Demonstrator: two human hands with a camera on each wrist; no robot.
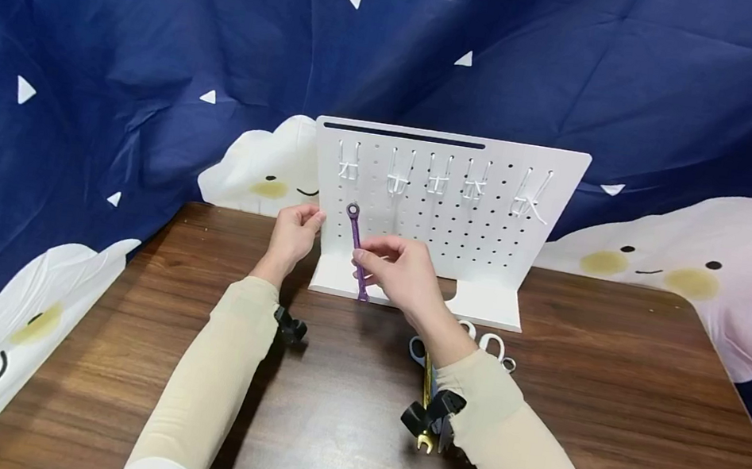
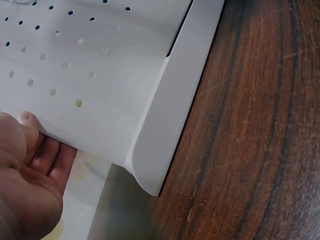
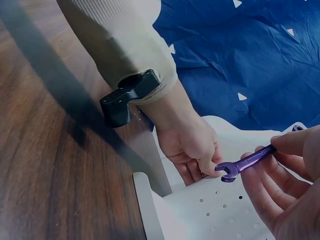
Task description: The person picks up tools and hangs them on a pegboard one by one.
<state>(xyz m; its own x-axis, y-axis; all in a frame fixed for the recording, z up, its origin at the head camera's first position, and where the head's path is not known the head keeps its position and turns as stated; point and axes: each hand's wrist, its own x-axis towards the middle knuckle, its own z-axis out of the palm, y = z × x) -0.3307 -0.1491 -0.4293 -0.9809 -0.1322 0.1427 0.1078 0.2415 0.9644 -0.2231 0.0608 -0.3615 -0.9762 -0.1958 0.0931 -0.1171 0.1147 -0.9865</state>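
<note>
In the head view my left hand is at the left edge of a white pegboard. It pinches that edge, thumb on the front face and the other fingers behind, as the left wrist view shows. My right hand holds a purple combination wrench between thumb and fingers in front of the board's lower left part. The wrench stands nearly upright, ring end at the top. Its open-ended jaw points down, and in the right wrist view this end of the wrench overlaps the left fingertips.
Several white hooks hang along the board's upper rows. Under my right wrist lie a gold wrench and white-handled scissors, partly covered by the arm. The brown wooden table ends at a blue cloth behind.
</note>
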